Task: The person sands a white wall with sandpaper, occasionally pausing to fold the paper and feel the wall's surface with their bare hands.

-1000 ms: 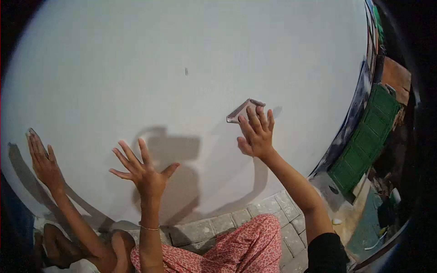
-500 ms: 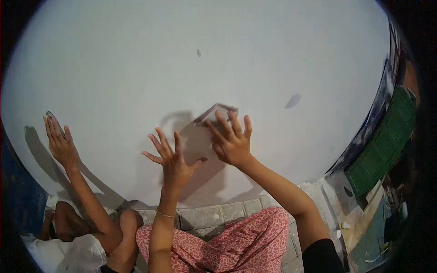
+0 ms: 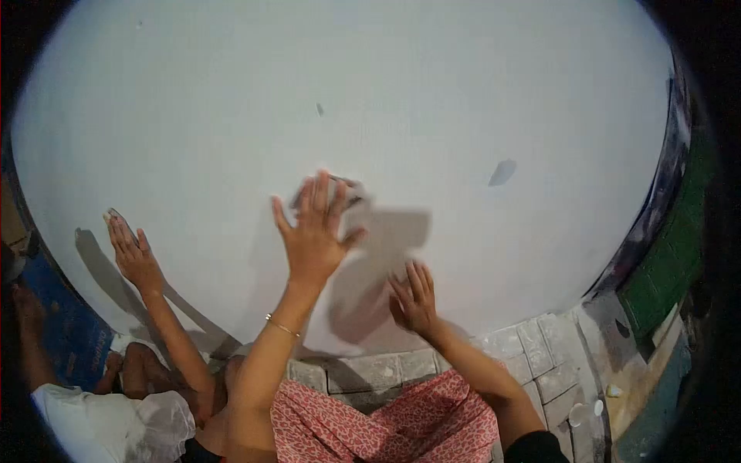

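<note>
My left hand [image 3: 312, 231] lies over a small folded sheet [image 3: 352, 190] on the pale, smooth wall [image 3: 463, 92]. Its fingers are spread and slightly blurred, and they cover most of the sheet, whose dark edges show beside the fingertips. A thin bracelet [image 3: 282, 326] circles that wrist. Lower and to the right, my right hand [image 3: 415, 297] is raised near the wall with its fingers loosely extended, and nothing shows in it. Shadows of both hands fall on the wall.
At left, another person's hand [image 3: 137, 258] presses a small dark-edged piece flat to the wall. Grey paving blocks [image 3: 378, 372] run along its foot. A blue panel [image 3: 65, 316] stands far left, a green one [image 3: 664, 285] far right. Small pale round items [image 3: 587, 410] lie low right.
My left hand has moved up and onto the folded sheet. My right hand has left the sheet and dropped lower. The view has shifted slightly.
</note>
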### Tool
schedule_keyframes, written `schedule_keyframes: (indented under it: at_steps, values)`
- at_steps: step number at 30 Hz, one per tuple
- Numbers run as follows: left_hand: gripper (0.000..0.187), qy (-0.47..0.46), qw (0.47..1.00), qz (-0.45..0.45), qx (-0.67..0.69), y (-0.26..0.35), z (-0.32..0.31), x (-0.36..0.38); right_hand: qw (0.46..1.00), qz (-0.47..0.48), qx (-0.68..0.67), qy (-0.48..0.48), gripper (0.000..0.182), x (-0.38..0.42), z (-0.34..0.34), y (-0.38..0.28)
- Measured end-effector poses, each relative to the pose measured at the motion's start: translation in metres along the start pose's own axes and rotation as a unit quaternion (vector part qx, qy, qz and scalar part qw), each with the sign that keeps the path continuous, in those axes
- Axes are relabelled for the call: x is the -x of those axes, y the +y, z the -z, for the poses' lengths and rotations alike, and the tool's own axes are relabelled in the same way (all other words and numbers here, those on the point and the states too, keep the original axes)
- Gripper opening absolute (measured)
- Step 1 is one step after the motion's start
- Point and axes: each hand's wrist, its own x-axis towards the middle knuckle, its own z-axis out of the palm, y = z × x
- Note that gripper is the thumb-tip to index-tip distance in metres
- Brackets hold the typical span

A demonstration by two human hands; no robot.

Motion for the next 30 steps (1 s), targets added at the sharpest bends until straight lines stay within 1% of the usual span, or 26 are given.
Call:
schedule_keyframes:
  at_steps: [1,3,4,5,6,7,8,9,11,12,14,15,17,18,19,21,23,24,25,27,28,29,30]
  values:
    - [0.078,0.028,0.998,0.033,-0.051,-0.01,0.003,-0.011,1.0,0.0,-0.013,-0.006,0.048,0.037,-0.004,-0.001]
    - [0.076,0.131,0.979,0.152,-0.03,-0.027,0.017,-0.042,0.996,-0.06,-0.027,-0.064,0.051,0.11,-0.006,-0.009]
    - [0.076,0.156,0.963,0.218,-0.016,-0.031,0.022,-0.056,0.996,-0.059,-0.029,-0.059,0.051,0.122,-0.007,-0.015]
    - [0.076,0.155,0.964,0.214,-0.019,-0.027,0.018,-0.064,0.986,-0.162,-0.024,-0.037,0.056,0.134,-0.008,-0.023]
    - [0.076,0.173,0.962,0.212,-0.014,-0.018,0.013,-0.071,0.963,-0.267,-0.02,-0.017,0.061,0.141,-0.01,-0.031]
    - [0.077,0.186,0.96,0.211,-0.008,-0.006,0.008,-0.072,0.96,-0.28,-0.027,-0.018,0.061,0.138,-0.008,-0.031]
    - [0.077,0.1,0.982,0.154,-0.033,0.009,0.002,-0.065,0.962,-0.27,-0.006,-0.026,0.065,0.132,-0.008,-0.023]
    - [0.075,0.066,0.995,0.073,-0.003,0.02,-0.006,-0.055,0.966,-0.255,0.015,-0.03,0.068,0.125,-0.009,-0.017]
    - [0.073,0.007,0.999,-0.018,-0.032,0.031,0.0,-0.042,0.964,-0.264,0.016,-0.018,0.069,0.124,-0.016,-0.01]
    - [0.073,0.013,0.999,-0.02,-0.038,0.025,0.001,-0.049,0.965,-0.258,0.037,-0.037,0.068,0.131,-0.018,-0.006]
    - [0.071,0.089,0.984,0.138,-0.07,0.005,0.015,-0.063,0.968,-0.236,0.077,-0.046,0.068,0.143,-0.026,-0.001]
    - [0.071,0.081,0.985,0.133,-0.073,0.0,0.01,-0.076,0.966,-0.244,0.071,-0.047,0.068,0.141,-0.027,0.002]
    - [0.068,0.218,0.94,0.258,-0.04,0.003,0.009,-0.093,0.965,-0.247,0.041,-0.072,0.069,0.142,-0.018,-0.005]
    - [0.066,0.163,0.969,0.181,-0.041,0.015,0.009,-0.091,0.964,-0.251,0.046,-0.071,0.07,0.141,-0.017,-0.006]
    - [0.064,0.108,0.99,0.082,-0.046,0.026,0.016,-0.088,0.965,-0.25,0.049,-0.069,0.07,0.137,-0.017,-0.008]
    - [0.064,0.048,0.997,-0.03,-0.06,0.028,0.026,-0.083,0.968,-0.245,0.036,-0.048,0.07,0.138,-0.014,-0.008]
    - [0.066,0.119,0.986,0.083,-0.077,0.007,0.026,-0.099,0.965,-0.257,0.026,-0.047,0.067,0.138,-0.018,-0.004]
    - [0.063,0.196,0.965,0.174,-0.02,-0.002,0.02,-0.107,0.962,-0.27,0.011,-0.048,0.065,0.139,-0.016,-0.008]
    - [0.063,0.187,0.966,0.177,-0.021,0.001,0.016,-0.104,0.96,-0.275,0.008,-0.056,0.065,0.14,-0.014,-0.013]
    - [0.062,0.16,0.979,0.119,-0.032,0.019,0.007,-0.1,0.956,-0.283,-0.009,-0.083,0.062,0.139,-0.007,-0.012]
    - [0.062,0.079,0.995,0.038,-0.04,0.03,0.009,-0.09,0.959,-0.274,-0.01,-0.074,0.061,0.139,-0.008,-0.014]
    - [0.062,0.018,0.999,-0.033,-0.022,0.034,0.012,-0.082,0.959,-0.271,-0.009,-0.076,0.061,0.14,-0.007,-0.015]
    - [0.061,0.039,0.999,-0.019,-0.021,0.029,0.014,-0.083,0.957,-0.28,-0.012,-0.077,0.06,0.14,-0.008,-0.016]
